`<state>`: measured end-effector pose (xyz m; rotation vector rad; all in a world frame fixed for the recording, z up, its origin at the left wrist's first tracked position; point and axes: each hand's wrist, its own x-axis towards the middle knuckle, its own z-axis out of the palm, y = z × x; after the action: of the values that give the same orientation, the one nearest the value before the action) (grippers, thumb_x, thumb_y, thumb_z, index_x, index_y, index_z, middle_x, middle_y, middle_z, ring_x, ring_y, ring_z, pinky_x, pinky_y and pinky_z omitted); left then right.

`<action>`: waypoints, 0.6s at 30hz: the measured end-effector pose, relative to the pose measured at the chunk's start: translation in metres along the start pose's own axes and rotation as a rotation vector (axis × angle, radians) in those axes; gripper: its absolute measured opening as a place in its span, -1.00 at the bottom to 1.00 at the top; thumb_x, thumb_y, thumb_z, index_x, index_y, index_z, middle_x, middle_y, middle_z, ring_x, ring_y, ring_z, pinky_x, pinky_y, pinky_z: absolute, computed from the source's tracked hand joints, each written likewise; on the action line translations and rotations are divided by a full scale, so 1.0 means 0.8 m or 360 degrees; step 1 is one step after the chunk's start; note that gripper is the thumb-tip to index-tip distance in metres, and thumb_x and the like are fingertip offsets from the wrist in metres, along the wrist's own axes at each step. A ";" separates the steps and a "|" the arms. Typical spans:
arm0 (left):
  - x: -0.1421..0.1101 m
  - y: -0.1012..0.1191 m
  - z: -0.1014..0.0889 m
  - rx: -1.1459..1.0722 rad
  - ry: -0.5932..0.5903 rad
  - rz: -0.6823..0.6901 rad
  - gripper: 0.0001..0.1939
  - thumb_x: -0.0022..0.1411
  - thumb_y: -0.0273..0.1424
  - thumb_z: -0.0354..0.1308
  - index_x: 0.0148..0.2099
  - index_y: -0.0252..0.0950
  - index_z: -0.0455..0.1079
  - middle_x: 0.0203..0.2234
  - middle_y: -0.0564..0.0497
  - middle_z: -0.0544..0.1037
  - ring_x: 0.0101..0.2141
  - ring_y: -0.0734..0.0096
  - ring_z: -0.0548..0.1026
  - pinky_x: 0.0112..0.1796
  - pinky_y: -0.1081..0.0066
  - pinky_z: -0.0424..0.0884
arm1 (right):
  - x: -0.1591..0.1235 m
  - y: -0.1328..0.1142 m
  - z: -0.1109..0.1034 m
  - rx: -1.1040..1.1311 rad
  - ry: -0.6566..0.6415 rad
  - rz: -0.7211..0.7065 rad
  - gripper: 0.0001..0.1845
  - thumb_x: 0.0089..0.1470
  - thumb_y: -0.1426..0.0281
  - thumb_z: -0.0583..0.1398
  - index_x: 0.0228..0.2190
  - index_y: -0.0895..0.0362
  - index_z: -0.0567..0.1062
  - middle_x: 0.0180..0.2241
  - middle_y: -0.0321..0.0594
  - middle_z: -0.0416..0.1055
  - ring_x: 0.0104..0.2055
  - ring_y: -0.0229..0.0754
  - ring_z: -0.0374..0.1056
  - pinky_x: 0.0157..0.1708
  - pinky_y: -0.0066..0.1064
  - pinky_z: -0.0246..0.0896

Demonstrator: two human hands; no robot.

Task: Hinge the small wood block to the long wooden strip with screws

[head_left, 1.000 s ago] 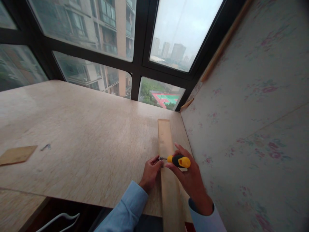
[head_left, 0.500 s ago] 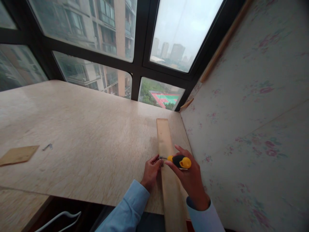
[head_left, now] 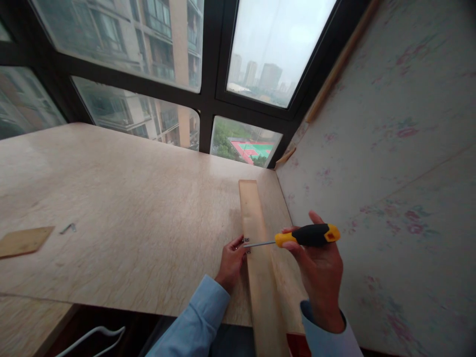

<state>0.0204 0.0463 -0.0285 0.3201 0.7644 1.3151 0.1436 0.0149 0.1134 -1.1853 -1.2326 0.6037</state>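
Findings at the right edge of the tabletop [head_left: 148, 208]

Near that edge you have the wooden board [head_left: 259, 270], far end toward the rear right corner, near end past the front edge. Your right hand [head_left: 323, 270] grips a yellow-and-black screwdriver [head_left: 311, 235] by its handle, shaft over the board. Your left hand [head_left: 230, 264] pinches a small metal fitting [head_left: 247, 240] at the board's left side; tip contact cannot be confirmed.

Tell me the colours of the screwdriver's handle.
The handle is yellow and black, best seen in the head view.
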 end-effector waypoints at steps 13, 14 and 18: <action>-0.002 0.006 0.000 0.0046 -0.0014 -0.0045 -0.52 -0.08 -0.39 0.40 -0.06 -0.43 0.53 -0.25 -0.17 0.62 -0.31 0.19 0.60 -0.29 0.28 0.54 | 0.065 0.071 -0.052 -0.0639 -0.0483 0.0266 -0.38 -0.02 -0.02 0.27 -0.09 0.21 0.54 -0.40 -0.22 0.49 -0.40 -0.14 0.38 -0.43 -0.38 0.28; -0.002 0.006 0.000 0.0047 -0.0012 -0.0044 -0.52 -0.08 -0.39 0.40 -0.06 -0.43 0.53 -0.25 -0.17 0.62 -0.31 0.20 0.60 -0.29 0.28 0.54 | 0.065 0.080 -0.053 -0.0723 -0.0522 0.0270 -0.39 0.00 -0.02 0.24 -0.10 0.21 0.54 -0.42 -0.23 0.48 -0.40 -0.14 0.37 -0.42 -0.38 0.26; -0.003 0.008 0.002 0.0060 -0.0004 -0.0059 -0.52 -0.09 -0.40 0.40 -0.06 -0.42 0.54 -0.25 -0.16 0.63 -0.33 0.21 0.60 -0.29 0.28 0.54 | 0.068 0.110 -0.054 -0.1114 -0.0625 0.0283 -0.47 0.10 0.03 0.17 -0.12 0.21 0.53 -0.46 -0.22 0.47 -0.43 -0.12 0.38 -0.43 -0.39 0.18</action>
<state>0.0165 0.0461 -0.0226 0.3360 0.7904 1.2665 0.2193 0.0765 0.0582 -1.8311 -1.7647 0.5665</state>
